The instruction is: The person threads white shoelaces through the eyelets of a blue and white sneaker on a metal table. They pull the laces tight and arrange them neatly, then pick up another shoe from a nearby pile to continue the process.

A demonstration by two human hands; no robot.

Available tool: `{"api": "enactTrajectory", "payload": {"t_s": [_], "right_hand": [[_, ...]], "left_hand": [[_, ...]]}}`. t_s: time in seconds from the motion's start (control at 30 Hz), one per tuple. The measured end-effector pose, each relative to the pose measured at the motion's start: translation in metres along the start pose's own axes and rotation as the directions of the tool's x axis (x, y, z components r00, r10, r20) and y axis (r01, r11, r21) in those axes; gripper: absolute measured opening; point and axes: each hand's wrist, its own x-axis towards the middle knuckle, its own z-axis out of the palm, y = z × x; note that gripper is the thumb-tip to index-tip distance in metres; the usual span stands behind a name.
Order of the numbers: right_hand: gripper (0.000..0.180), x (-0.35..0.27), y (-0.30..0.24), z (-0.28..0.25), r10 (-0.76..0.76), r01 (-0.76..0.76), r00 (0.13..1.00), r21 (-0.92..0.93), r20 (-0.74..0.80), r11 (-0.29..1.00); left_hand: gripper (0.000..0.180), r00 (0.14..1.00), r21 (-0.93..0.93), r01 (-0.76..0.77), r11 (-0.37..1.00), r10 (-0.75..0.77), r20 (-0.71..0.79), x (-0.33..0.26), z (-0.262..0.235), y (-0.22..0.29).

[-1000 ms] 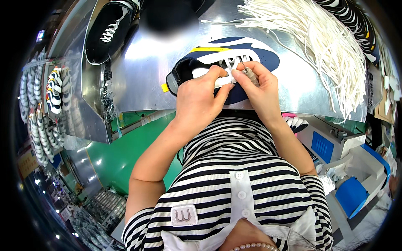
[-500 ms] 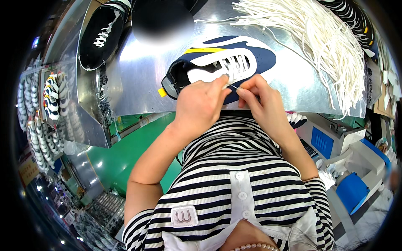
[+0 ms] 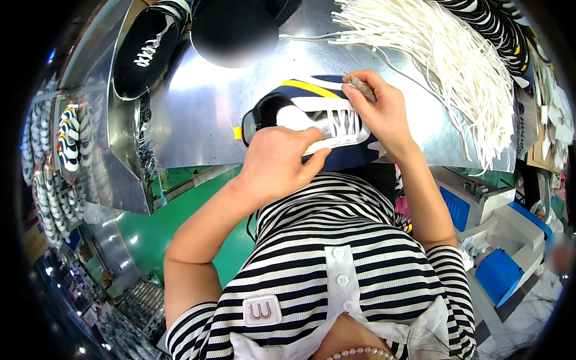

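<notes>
A navy and white sneaker [image 3: 321,104] with a yellow stripe lies on the metal table, its toe to the right and its heel tab to the left. White laces [image 3: 343,123] cross over its tongue. My left hand [image 3: 282,157] grips the near edge of the shoe's opening, thumb and fingers closed on it. Above the shoe's far side, my right hand [image 3: 384,111] is closed around an awl-like tool [image 3: 363,89] with a wrapped greyish-brown handle. Its thin tip points away to the far left. My left fingers hide part of the near lace row.
A heap of white laces [image 3: 456,66] spreads over the right of the metal table [image 3: 198,132]. At the far left stands a black shoe [image 3: 144,60] with white laces, beside a dark round object [image 3: 234,30]. A grey and blue machine [image 3: 501,270] stands at lower right.
My right hand has moved up and away from the near lace row to the shoe's far side, where the tool shows. My left hand has slid slightly back along the opening; the shoe has shifted.
</notes>
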Motion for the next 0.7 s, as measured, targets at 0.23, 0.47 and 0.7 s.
{"api": "enactTrajectory", "payload": {"t_s": [0.23,0.47,0.7], "right_hand": [[0.018,-0.004,-0.005,-0.004,-0.192,0.213,0.963,-0.097,0.187,0.972],[0.014,-0.009,-0.004,-0.004,-0.182,0.210,0.975,-0.269,0.125,0.940],[0.009,-0.015,0.002,-0.008,0.032,-0.023,0.996,0.108,-0.081,0.994]], "left_hand": [[0.029,0.995,0.077,0.054,0.996,-0.061,0.083,-0.011,-0.010,-0.008],[0.041,0.971,0.069,-0.116,0.991,0.128,-0.201,0.006,-0.008,-0.012],[0.064,0.823,-0.602,0.103,0.792,-0.407,-0.396,-0.088,0.045,-0.017]]}}
